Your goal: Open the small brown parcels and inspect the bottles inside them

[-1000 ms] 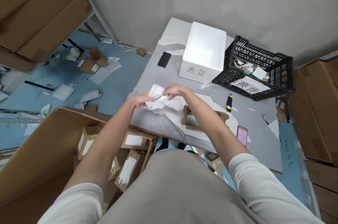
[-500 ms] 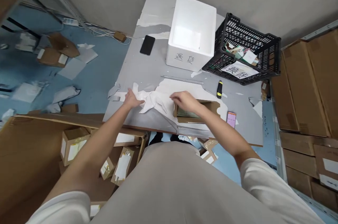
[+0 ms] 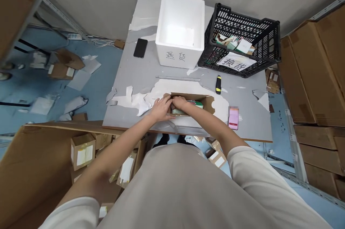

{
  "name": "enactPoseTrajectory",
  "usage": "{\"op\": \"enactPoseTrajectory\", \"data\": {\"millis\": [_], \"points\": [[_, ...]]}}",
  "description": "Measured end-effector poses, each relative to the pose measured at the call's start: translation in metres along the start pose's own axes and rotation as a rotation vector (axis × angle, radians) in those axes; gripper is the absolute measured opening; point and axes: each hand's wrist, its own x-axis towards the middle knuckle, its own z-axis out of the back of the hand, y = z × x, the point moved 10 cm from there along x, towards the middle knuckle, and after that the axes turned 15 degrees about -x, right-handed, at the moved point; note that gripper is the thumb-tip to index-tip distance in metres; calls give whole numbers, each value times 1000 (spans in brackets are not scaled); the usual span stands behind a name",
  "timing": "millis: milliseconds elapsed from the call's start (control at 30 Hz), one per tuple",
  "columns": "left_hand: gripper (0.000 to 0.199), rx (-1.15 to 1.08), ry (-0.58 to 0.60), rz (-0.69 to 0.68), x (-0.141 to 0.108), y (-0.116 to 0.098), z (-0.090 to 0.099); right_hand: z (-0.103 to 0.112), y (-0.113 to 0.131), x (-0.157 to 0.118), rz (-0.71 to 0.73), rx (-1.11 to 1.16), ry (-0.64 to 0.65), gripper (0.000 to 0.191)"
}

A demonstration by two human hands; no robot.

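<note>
A large open cardboard box (image 3: pixel 48 146) fills the lower left of the frame, its upper rim running close to the near edge of a gray-topped table (image 3: pixel 122 74). Bare tabletop shows between a flat black phone (image 3: pixel 140 48), upper left of center, and torn, crumpled white paper (image 3: pixel 144 105) at center left.

At upper center, a smooth, straight-walled white foam box (image 3: pixel 176 54) stands beside a black lattice plastic crate (image 3: pixel 262 47) with a handwritten paper sign (image 3: pixel 237 62). Below them, a narrow gray strip separates both from an open brown carton (image 3: pixel 208 104) at center, lying on white paper near the table's front edge and holding a green-and-white package (image 3: pixel 198 104).

The left hand (image 3: pixel 161 109) is partly open, its fingers bent over the carton's left end, its thumb by the near wall. The right hand (image 3: pixel 180 103) dips into the carton, fingertips hidden; its grasp cannot be told. At right lie a black-and-yellow tool (image 3: pixel 218 85) and a lit phone (image 3: pixel 233 118).
</note>
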Motion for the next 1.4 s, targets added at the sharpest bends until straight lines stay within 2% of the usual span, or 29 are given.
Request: {"op": "enactPoseTrajectory", "data": {"millis": [133,233,300,367,433,467,533,600,700,767,833,933,1000,1100,1133,1200,1300,1333,1400], "points": [[102,-37,-1,73,-2,0,10,17,-13,-25,29,7,-92,29],[90,-96,-196,112,0,-12,32,44,-28,-59,64,167,-218,25],[87,-215,-326,65,7,-29,39,65,-43,-84,70,445,-291,22],[80,-469,-331,-9,21,-46,33,85,-62,-106,35,766,-328,21],[59,-794,-238,-79,36,-63,19,108,-83,-126,-25,1011,-383,23],[51,-947,-195,-105,40,-71,16,122,-93,-137,-55,1088,-429,25],[44,-1211,-172,-132,40,-81,20,151,-112,-159,-101,1158,-528,30],[40,-1412,-219,-139,31,-84,36,173,-123,-177,-106,1158,-571,35],[35,-1583,-306,-128,12,-86,65,190,-120,-189,-72,1045,-570,36],[36,-1633,-362,-61,3,-82,78,197,-106,-188,-79,860,-626,34],[43,-1692,-399,21,-4,-75,81,201,-79,-178,-115,580,-686,30],[54,-1749,-466,70,-14,-58,78,192,-18,-145,-142,168,-649,31],[48,-1747,-591,116,-25,-34,74,179,23,-121,-104,30,-581,37],[40,-1771,-784,200,-46,6,62,163,67,-97,21,46,-527,42],[40,-1771,-808,214,-50,16,59,158,76,-92,79,94,-511,44],[44,-1707,-775,254,-55,37,54,149,90,-86,227,221,-438,55],[50,-1340,-686,420,-69,90,61,134,100,-87,443,387,-250,87],[51,-1137,-686,488,-80,115,71,131,98,-89,467,419,-208,91],[51,-655,-717,656,-111,170,102,127,83,-93,421,448,-206,84]]}}
